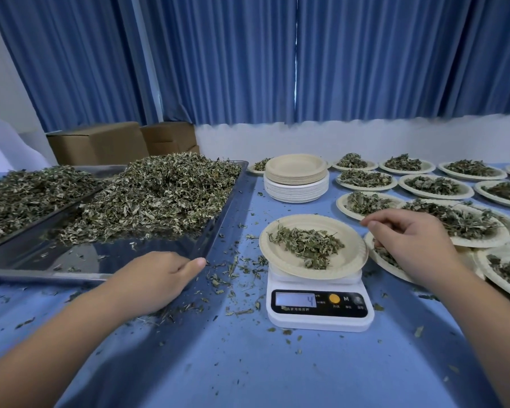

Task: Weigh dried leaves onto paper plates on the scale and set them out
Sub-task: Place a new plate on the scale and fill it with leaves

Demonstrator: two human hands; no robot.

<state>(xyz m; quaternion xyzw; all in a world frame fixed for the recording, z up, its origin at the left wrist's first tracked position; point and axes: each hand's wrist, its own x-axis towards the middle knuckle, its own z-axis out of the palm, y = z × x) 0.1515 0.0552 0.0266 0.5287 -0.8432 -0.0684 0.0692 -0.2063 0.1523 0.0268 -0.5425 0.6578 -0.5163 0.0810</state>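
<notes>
Blue surface carries a kitchen scale reading 4 under a leaf-laden paper plate, left grip lying released beside the steel tray, right grip curled, contents indiscernible.

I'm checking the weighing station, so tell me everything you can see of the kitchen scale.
The scale is a small white digital one, plastic by its look, standing flat on the blue table cover between the left hand and the right hand. Its dark front panel carries a lit display reading 4, a round orange button, an M mark and a dark button. A paper plate of dried leaves sits on its platform, overhanging it. Leaf bits lie around its base. Neither hand touches it.
</notes>
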